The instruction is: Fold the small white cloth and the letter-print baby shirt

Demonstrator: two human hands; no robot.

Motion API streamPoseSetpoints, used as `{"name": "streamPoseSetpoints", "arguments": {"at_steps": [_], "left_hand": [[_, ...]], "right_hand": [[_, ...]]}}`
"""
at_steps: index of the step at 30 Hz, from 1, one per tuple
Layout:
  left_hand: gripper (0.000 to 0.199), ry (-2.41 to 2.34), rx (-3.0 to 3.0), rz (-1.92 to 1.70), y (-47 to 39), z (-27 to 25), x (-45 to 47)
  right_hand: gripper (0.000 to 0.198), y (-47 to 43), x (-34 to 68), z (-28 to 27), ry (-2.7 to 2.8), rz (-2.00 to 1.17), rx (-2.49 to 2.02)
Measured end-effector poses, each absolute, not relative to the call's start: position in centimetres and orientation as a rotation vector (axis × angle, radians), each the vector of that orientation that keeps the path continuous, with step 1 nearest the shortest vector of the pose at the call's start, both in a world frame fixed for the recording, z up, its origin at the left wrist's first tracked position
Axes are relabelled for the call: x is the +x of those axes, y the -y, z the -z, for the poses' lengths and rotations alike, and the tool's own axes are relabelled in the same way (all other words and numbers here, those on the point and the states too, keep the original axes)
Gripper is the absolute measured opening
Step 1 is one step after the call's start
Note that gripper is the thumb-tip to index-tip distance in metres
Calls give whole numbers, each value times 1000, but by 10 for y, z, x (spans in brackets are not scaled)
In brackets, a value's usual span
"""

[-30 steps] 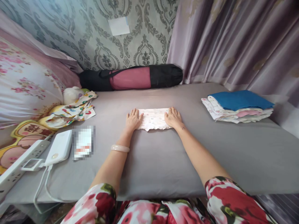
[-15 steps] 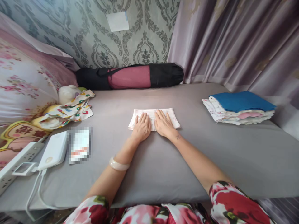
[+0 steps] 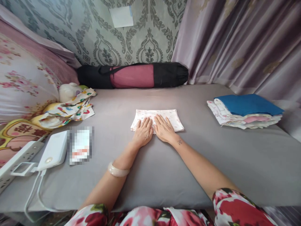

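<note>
A folded white cloth with a small faint print (image 3: 157, 114) lies flat on the grey sheet, a little above the middle of the view. My left hand (image 3: 143, 131) rests palm down on its near left part, fingers stretched out. Beside it, my right hand (image 3: 164, 128) lies flat on the near middle of the same cloth, fingers extended. Neither hand grips anything. The near edge of the cloth is partly hidden under both hands. Over to the right sits a stack of folded cloths (image 3: 228, 121) topped by a blue folded cloth (image 3: 251, 105).
A black and pink rolled bag (image 3: 133, 76) lies along the patterned wall. On the left are a power strip (image 3: 21, 158), a white power bank with cables (image 3: 53, 149), a blurred packet (image 3: 81, 146), a crumpled printed cloth (image 3: 68, 113) and a white plush toy (image 3: 69, 91).
Both hands have slid slightly toward me on the folded cloth, uncovering more of its far part. The camera view has shifted a little.
</note>
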State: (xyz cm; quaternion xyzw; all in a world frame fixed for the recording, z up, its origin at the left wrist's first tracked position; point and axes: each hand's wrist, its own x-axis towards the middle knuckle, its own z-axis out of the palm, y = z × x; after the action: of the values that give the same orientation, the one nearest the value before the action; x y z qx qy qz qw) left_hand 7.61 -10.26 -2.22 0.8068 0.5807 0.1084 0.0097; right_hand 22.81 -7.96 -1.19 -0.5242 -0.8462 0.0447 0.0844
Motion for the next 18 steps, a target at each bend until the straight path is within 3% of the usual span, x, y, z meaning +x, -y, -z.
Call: {"name": "streamPoseSetpoints", "arguments": {"at_steps": [10,18], "left_hand": [[38,-1897,2330,-962,88,35,40],[23,-1814,2246,-1202,83,44,29]], "right_hand": [[56,95,214,9,2695,-188,-1287],[56,95,214,3,2703,-296,-1330]]}}
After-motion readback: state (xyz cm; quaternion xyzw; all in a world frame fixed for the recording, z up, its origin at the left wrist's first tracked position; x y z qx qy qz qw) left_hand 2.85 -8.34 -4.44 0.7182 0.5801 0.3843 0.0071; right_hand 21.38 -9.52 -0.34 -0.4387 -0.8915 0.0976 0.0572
